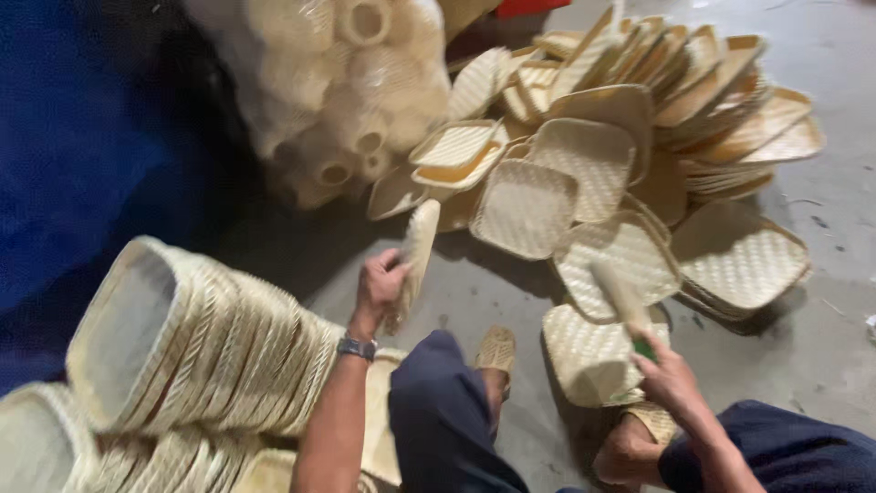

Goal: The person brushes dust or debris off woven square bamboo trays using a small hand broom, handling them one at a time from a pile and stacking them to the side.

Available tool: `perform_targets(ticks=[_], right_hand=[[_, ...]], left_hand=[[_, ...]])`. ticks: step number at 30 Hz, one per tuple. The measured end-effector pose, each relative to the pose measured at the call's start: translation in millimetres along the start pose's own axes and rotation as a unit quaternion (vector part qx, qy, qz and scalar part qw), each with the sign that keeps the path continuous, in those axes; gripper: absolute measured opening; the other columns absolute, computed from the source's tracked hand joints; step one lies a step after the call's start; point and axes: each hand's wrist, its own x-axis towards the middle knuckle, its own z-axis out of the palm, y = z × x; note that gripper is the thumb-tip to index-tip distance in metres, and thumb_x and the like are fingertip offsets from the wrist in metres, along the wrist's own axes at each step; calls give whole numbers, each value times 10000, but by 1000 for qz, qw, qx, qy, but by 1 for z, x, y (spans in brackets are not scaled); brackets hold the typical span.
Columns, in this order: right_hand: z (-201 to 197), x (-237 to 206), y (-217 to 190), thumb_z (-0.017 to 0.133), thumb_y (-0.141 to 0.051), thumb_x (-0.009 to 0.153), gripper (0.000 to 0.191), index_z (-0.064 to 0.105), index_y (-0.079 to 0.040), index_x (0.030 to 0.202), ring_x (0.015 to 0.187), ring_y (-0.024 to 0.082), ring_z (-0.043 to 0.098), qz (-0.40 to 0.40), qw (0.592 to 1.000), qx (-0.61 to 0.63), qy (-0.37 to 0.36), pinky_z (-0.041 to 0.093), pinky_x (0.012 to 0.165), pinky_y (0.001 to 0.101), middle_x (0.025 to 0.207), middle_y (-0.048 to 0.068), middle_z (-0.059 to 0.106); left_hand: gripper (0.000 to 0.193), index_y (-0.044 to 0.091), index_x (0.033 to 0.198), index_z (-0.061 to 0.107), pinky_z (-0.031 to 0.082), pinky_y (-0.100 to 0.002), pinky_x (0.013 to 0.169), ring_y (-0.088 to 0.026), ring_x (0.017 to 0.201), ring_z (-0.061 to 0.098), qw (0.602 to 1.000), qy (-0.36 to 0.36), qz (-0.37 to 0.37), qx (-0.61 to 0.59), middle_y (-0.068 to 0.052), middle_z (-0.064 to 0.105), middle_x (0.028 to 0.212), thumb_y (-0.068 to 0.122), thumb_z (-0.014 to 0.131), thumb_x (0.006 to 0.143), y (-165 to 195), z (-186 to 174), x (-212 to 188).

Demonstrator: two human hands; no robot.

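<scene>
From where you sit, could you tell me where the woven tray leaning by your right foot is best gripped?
Probably by the upper rim of the woven tray, from above. It leans tilted, that edge raised and free, near the right hand holding a brush. The left hand already grips another tray by its edge.

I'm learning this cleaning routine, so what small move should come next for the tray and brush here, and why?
Probably bring the brush across to the woven tray. The left hand holds that tray on edge, away from the brush, while the right hand holds the brush over the trays lying on the floor. The two are apart, so nothing on the held tray can be swept.
</scene>
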Motion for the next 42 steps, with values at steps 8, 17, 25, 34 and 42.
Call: perform_targets(ticks=[8, 17, 25, 34, 42], right_hand=[[31, -7, 25, 694, -202, 951, 666, 497, -169, 1587, 622, 177, 607, 42, 992, 116, -31, 467, 480, 346, 990, 150, 727], [62, -15, 33, 699, -224, 960, 635, 537, -157, 1570, 656, 195, 632, 55, 995, 51, -71, 451, 489, 322, 1027, 154, 736], [71, -8, 43, 720, -235, 944, 672, 533, -195, 1589, 639, 200, 626, 72, 994, 4, -85, 416, 459, 355, 990, 144, 744], [75, 1, 49, 742, -221, 943, 702, 549, -195, 1617, 664, 227, 643, 59, 995, -22, -73, 452, 473, 374, 979, 197, 739], [83, 9, 57, 750, -210, 922, 687, 551, -150, 1577, 694, 253, 671, 74, 995, -18, -70, 510, 509, 394, 1000, 181, 743]], left_hand=[[177, 91, 1010, 736, 536, -448, 701, -333, 809, 659, 918, 93, 163, 349, -128, 674, 891, 135, 658, 857, -132, 16, -131], [152, 130, 828, 617, 426, -498, 656, -329, 720, 612, 915, 72, 118, 380, -99, 583, 768, 256, 632, 912, -195, 49, -198], [63, 111, 863, 609, 461, -491, 708, -327, 739, 638, 895, 90, 58, 432, -97, 614, 829, 121, 584, 805, -233, 49, -202], [591, 0, 1190, 606, 389, -577, 992, -350, 1076, 604, 884, 106, -51, 452, -195, 647, 1114, 381, 796, 781, -261, 51, -198], [1046, -76, 1539, 158, 213, -537, 1207, -434, 1481, 245, 748, 438, -393, 307, -294, 147, 1600, 342, 792, 819, -275, 40, -251]])
